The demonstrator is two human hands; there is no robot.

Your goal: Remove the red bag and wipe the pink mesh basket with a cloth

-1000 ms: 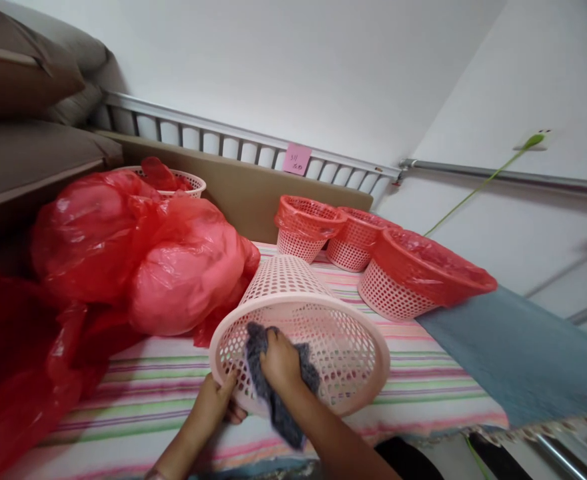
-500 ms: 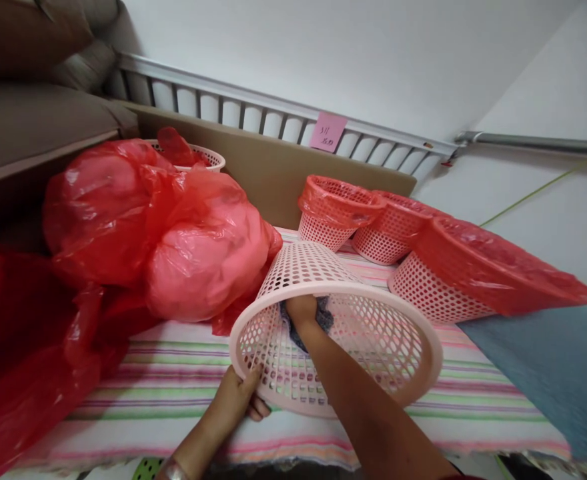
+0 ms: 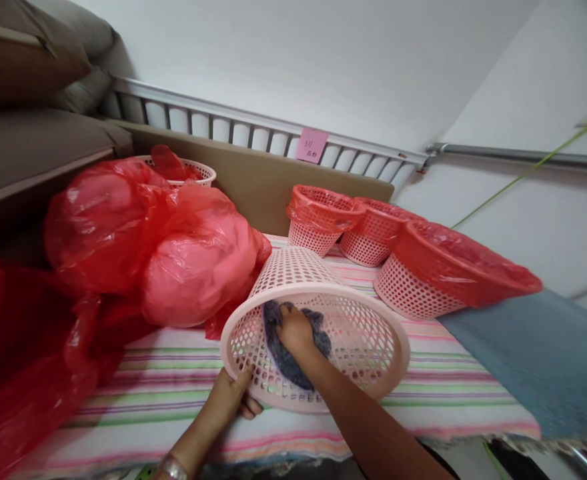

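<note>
A pale pink perforated plastic wastebasket lies on its side on a striped cloth, its wide mouth facing me. My left hand grips the lower left of the rim, thumb on the inside and fingers underneath. Inside the basket, my right hand is closed on a dark blue-grey cleaning cloth, which lies against the inner wall. Parts of the cloth spread out on both sides of the fingers. Some right fingertips are buried in its folds.
Several baskets lined with red bags stand at the right. Filled red plastic bags crowd the left, with another pink basket behind them. A striped cloth covers the surface; blue fabric hangs at right. A radiator runs along the wall.
My right hand has drawn back from deep in the basket toward its mouth, bringing more of the cloth into sight. My left hand keeps its hold on the rim. The view has shifted slightly.
</note>
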